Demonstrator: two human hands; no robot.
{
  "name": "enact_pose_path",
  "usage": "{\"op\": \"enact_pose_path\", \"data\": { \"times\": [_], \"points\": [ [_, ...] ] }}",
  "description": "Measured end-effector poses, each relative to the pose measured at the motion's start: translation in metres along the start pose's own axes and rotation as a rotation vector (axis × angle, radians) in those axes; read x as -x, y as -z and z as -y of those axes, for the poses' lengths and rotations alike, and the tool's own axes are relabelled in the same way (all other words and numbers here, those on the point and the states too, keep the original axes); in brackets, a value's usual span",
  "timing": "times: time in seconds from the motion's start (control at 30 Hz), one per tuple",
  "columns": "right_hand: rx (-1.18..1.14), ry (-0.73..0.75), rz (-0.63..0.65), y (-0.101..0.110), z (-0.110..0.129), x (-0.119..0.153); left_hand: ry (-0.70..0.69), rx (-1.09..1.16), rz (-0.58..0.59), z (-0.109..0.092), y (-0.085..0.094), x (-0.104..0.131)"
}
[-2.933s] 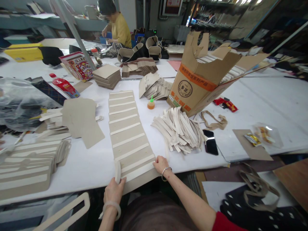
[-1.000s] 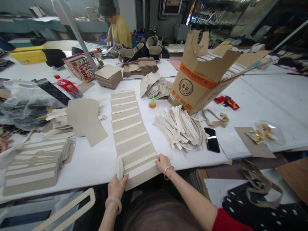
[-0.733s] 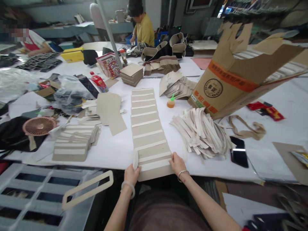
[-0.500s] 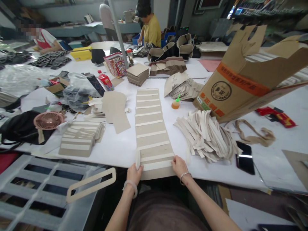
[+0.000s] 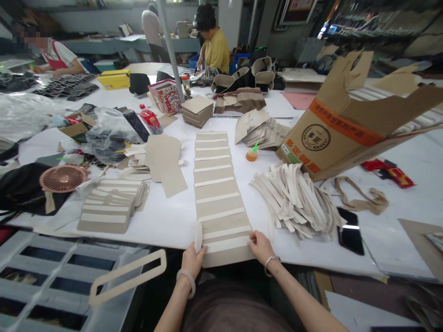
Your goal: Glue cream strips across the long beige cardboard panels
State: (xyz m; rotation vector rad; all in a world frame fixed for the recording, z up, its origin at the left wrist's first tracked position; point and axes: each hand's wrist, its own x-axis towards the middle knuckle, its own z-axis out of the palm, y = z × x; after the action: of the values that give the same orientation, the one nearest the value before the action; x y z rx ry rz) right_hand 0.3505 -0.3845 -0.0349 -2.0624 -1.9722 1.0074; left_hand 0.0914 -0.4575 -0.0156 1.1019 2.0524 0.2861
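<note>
A long row of overlapping grey-beige panels [image 5: 218, 186] with white strips across them runs away from the table's front edge. My left hand [image 5: 194, 259] is closed at the nearest panel's left side, and a curled white strip [image 5: 198, 236] stands up from its fingers. At the right end of the nearest white strip, my right hand [image 5: 261, 246] has its fingers pinched together; what lies between them is too small to make out. A heap of loose white strips [image 5: 297, 198] is to the right of the row.
A cardboard box [image 5: 318, 133], a small glue bottle [image 5: 252, 153] and a phone [image 5: 350, 231] are on the right. Stacked panels [image 5: 104, 216], a pink fan [image 5: 64, 178] and a red bottle [image 5: 151, 120] are on the left. People work farther back.
The view has shifted slightly, so most things sit a little lower or farther left. My right hand's fingers have drawn in closer together at the strip's end. My left hand keeps its place.
</note>
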Motion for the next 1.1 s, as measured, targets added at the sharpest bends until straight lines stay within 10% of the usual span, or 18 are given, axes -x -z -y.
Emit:
{"op": "enact_pose_path", "data": {
  "times": [0.47,0.87,1.1],
  "points": [
    [-0.530,0.226,-0.014,-0.009,0.152,0.047,-0.338,0.409,0.490,-0.030,0.041,0.020],
    [-0.068,0.064,-0.173,-0.003,0.029,0.017,-0.089,0.247,-0.012,0.003,0.022,-0.015],
    [0.101,0.150,-0.045,0.004,0.011,-0.006,-0.022,0.105,-0.103,-0.006,-0.003,-0.019]
  ]
}}
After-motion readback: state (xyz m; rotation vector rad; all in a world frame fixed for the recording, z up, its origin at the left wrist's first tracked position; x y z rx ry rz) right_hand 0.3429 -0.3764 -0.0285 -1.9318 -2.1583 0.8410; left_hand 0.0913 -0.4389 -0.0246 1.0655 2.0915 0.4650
